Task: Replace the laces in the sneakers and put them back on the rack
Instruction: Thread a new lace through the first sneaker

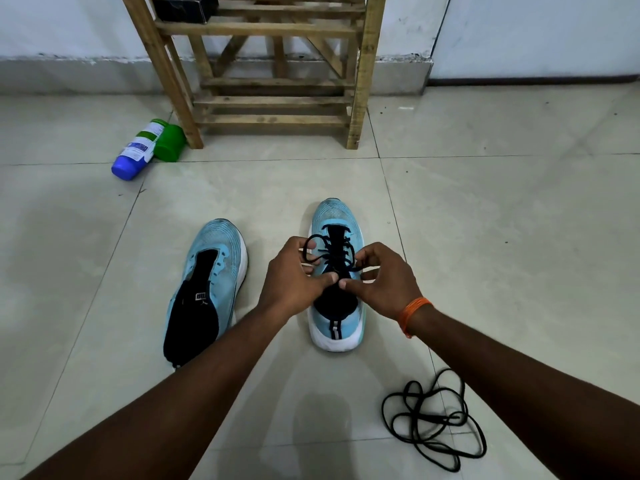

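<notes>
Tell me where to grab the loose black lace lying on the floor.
Pinch the loose lace at its middle, where several strands cross, coming straight down from above: it lies flat on the floor tile in a slack tangle, so probably no side offers an edge.

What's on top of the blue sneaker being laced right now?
The left hand and right hand pinch loops of the dark lace over the light-blue mesh sneaker. Their thumbs cover the lacing's middle, so any knot is hidden.

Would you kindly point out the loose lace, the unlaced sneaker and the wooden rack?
loose lace (427, 418): head view, tangled middle.
unlaced sneaker (218, 237): head view, blue toe.
wooden rack (363, 81): head view, right front leg.
</notes>
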